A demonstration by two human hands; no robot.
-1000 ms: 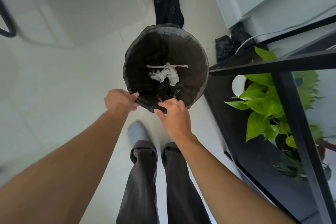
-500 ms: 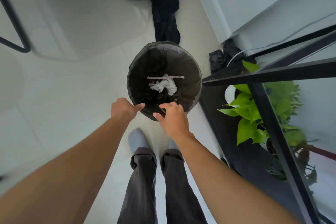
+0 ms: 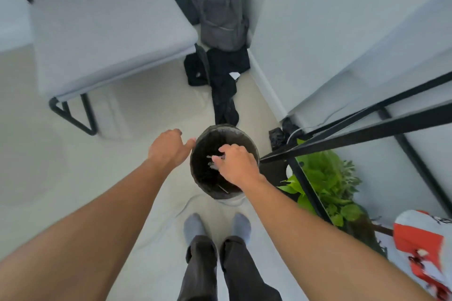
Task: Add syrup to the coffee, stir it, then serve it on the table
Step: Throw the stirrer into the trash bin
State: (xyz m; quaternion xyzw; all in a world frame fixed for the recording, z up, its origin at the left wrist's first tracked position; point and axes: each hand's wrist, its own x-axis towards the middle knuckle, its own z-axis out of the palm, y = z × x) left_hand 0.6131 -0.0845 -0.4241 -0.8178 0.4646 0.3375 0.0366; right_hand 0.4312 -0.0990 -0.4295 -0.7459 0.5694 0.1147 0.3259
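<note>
No coffee, syrup or cup is in view. I look down at a round bin (image 3: 247, 140) with a black liner, standing on the floor in front of my socked feet. Crumpled white paper (image 3: 210, 165) and a thin stick (image 3: 223, 189) lie inside it. My right hand (image 3: 236, 165) hovers over the bin's opening, fingers loosely bent, with nothing visible in them. My left hand (image 3: 168, 149) is just left of the bin, fingers apart and empty, thumb near the rim.
A grey cushioned seat (image 3: 102, 27) on a black frame stands at the upper left. A grey backpack (image 3: 221, 10) and black clothes (image 3: 223, 85) lie beyond the bin. A black-framed table (image 3: 367, 134) with a green plant (image 3: 325, 181) beneath is right; a red-and-white package (image 3: 420, 239) sits at lower right.
The view has pulled back and up, so the bin looks smaller and farther. My right hand has moved from the near rim to over the opening; my left hand has come off the rim.
</note>
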